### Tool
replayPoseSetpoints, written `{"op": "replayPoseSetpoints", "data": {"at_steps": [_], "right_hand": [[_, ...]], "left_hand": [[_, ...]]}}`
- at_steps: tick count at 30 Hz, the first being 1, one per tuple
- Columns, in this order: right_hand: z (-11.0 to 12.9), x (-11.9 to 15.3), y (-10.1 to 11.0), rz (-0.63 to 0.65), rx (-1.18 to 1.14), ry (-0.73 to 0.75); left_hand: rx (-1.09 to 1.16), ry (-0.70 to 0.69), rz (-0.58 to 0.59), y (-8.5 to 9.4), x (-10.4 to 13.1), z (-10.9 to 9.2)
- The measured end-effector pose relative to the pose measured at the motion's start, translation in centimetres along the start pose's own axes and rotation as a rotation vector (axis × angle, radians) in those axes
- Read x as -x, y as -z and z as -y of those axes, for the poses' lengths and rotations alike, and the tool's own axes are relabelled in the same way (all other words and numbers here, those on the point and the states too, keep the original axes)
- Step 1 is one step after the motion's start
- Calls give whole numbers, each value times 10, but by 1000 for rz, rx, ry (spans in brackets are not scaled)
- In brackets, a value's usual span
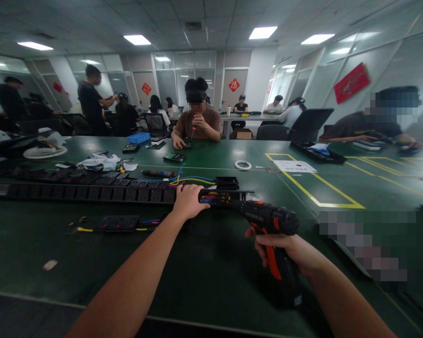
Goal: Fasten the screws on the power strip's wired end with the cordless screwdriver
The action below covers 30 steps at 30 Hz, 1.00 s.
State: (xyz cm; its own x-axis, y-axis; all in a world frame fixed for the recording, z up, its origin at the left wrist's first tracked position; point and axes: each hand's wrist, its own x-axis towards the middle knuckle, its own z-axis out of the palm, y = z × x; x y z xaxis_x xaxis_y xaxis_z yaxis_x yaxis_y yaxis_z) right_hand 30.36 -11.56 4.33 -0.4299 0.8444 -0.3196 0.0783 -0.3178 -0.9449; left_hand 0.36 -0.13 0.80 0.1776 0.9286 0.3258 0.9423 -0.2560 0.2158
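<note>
Black, long and slotted with a row of sockets, the power strip point(118, 193) stretches from 9 o'clock to the centre of the green counter point(204, 286), coloured wires showing at its open end. The left hand point(189, 202), its forearm rising from 7 o'clock, clasps the strip near that end. The right hand point(298, 249), from 5 o'clock, wraps the handle of a black-and-orange drill point(270, 218), nose towards 9 o'clock.
</note>
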Motion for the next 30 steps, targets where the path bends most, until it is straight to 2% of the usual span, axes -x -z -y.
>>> {"op": "replayPoseSetpoints", "data": {"at_steps": [22,30], "right_hand": [[-5,-2,-4,-18,-39,7],[-6,-3,-2,-10,-35,13]], "left_hand": [[-1,-13,-33,-3,0,2],[-3,3,-7,-1,1,0]]}}
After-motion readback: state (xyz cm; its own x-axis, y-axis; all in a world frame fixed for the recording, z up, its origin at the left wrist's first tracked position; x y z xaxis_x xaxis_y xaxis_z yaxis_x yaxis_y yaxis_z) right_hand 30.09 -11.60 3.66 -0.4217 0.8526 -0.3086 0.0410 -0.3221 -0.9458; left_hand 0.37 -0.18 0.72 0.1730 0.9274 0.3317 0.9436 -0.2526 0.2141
